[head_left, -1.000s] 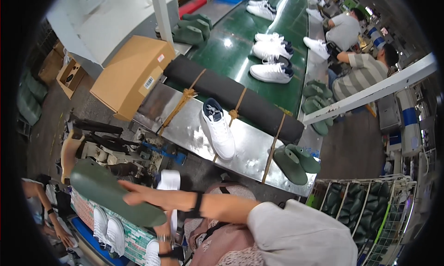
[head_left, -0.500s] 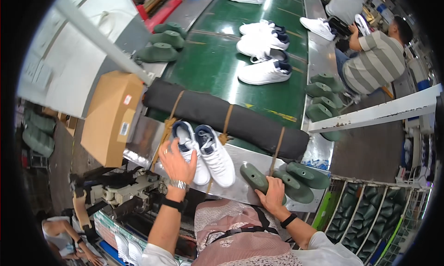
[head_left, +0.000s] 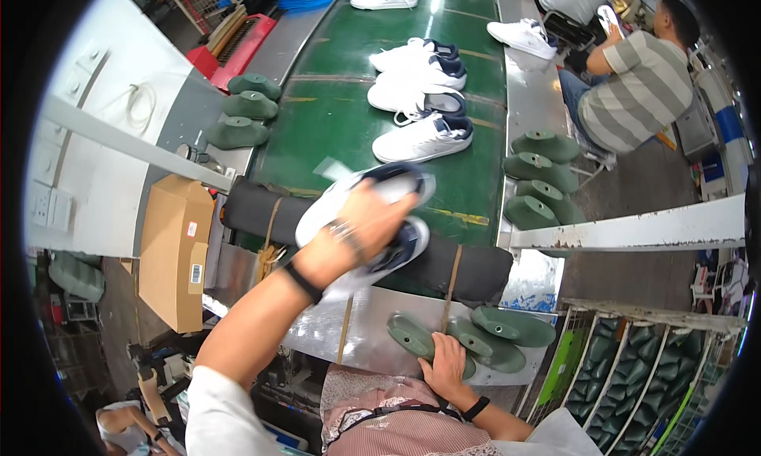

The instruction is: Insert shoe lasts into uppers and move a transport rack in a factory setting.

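Note:
My left hand (head_left: 371, 222) grips a pair of white sneakers with dark blue linings, held over the black roll at the end of the green conveyor belt. One sneaker (head_left: 317, 218) is uppermost, and the other sneaker (head_left: 414, 240) shows partly beneath my hand; both are blurred by motion. Down on the metal ledge, my right hand (head_left: 446, 366) is closed over the near end of a green shoe last (head_left: 406, 334). Beside it lie two more lasts, a middle last (head_left: 493, 351) and a far-right last (head_left: 515, 327).
Several white sneakers (head_left: 424, 139) stand on the green belt (head_left: 317, 131). More lasts line its left edge (head_left: 238, 132) and right edge (head_left: 531, 210). A cardboard box (head_left: 170, 258) stands at left, a rack of lasts (head_left: 626, 369) at lower right. A co-worker (head_left: 634, 91) sits at the upper right.
My left hand has taken hold of the sneaker pair and lifted it off the ledge, forward over the roll. My right hand stays at the shoe last. The whole view has shifted somewhat.

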### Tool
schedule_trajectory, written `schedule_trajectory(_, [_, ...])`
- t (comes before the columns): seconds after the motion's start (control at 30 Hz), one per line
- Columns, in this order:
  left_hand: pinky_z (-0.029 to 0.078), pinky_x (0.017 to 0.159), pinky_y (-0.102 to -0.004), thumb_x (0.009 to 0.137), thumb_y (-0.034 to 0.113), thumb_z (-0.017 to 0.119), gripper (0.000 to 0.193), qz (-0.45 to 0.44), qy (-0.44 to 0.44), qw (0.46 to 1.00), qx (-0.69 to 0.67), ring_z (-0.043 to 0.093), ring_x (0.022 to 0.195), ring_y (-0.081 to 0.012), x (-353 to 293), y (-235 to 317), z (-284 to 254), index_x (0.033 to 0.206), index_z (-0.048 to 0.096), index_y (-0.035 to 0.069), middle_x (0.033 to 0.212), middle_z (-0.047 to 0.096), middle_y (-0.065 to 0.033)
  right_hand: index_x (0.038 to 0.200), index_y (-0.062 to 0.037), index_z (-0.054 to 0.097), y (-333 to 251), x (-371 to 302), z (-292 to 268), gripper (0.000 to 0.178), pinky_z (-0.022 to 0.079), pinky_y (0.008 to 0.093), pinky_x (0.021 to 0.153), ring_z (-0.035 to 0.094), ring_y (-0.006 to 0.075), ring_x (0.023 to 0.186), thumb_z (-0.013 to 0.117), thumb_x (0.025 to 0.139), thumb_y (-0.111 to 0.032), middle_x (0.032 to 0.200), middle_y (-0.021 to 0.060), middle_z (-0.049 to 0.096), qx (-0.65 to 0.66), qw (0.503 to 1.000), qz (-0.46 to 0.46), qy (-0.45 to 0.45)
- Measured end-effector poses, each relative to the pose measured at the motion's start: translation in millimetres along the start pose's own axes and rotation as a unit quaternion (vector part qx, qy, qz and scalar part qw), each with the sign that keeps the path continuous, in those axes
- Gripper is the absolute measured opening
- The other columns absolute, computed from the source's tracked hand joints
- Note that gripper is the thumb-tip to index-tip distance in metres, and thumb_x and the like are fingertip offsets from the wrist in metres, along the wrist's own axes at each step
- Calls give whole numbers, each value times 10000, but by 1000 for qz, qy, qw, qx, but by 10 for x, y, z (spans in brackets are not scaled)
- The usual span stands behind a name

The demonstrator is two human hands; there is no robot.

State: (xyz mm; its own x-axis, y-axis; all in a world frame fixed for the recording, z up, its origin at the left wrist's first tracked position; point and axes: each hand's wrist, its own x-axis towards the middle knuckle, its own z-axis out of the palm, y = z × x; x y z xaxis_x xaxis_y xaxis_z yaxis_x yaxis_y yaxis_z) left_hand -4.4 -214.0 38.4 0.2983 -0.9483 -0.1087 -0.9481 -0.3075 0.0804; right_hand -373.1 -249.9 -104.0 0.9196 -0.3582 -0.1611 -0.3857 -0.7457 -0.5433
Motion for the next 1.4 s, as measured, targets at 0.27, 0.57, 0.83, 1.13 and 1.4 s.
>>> schedule_trajectory(0.27, [473, 734, -430, 714, 161, 716, 254, -136, 299, 917, -225, 605, 812, -296, -905, 798, 24, 898, 565, 72, 796, 585, -95, 1199, -4, 586, -115, 57, 112, 622, 433, 501, 880, 556, 405, 1040, 814, 685, -269, 1083, 198, 622, -24, 997, -77, 23])
schedule_trajectory(0.57, [534, 620, -422, 886, 311, 676, 253, -884, 230, 332, -236, 689, 669, -308, -5429, 3501, 1752, 807, 682, 71, 732, 696, -102, 1357, 28, 494, -1450, 333, 398, 513, 425, 463, 989, 521, 360, 1148, 653, 890, -114, 1210, 216, 554, -5, 917, -391, -84])
schedule_trajectory(0.83, [356, 443, -277, 725, 950, 377, 1045, -511, 619, -428, -415, 658, 582, -259, -6915, 5642, 2401, 909, 619, -50, 718, 640, -128, 1332, -24, 529, -3821, -2586, 2197, 552, 530, 391, 696, 684, 303, 747, 683, 899, -331, 817, 132, 693, -44, 582, -576, -572])
schedule_trajectory(1.13, [546, 549, -264, 1002, 416, 536, 493, -396, 747, -354, -400, 747, 870, -262, -6779, 5653, 2679, 1040, 677, -55, 985, 738, -173, 1077, 15, 685, -4267, -4981, 3292, 666, 522, 489, 862, 676, 436, 1002, 492, 879, -590, 980, 288, 705, -333, 447, -679, -478])
schedule_trajectory(1.4, [505, 604, -249, 992, 232, 576, 294, -598, 723, -104, -329, 659, 728, -87, -6539, 5304, 1869, 920, 747, 4, 822, 738, -16, 975, -4, 683, -4270, -3665, 2676, 296, 476, 563, 777, 620, 501, 819, 498, 850, -198, 809, 303, 637, -104, 588, -600, -533])
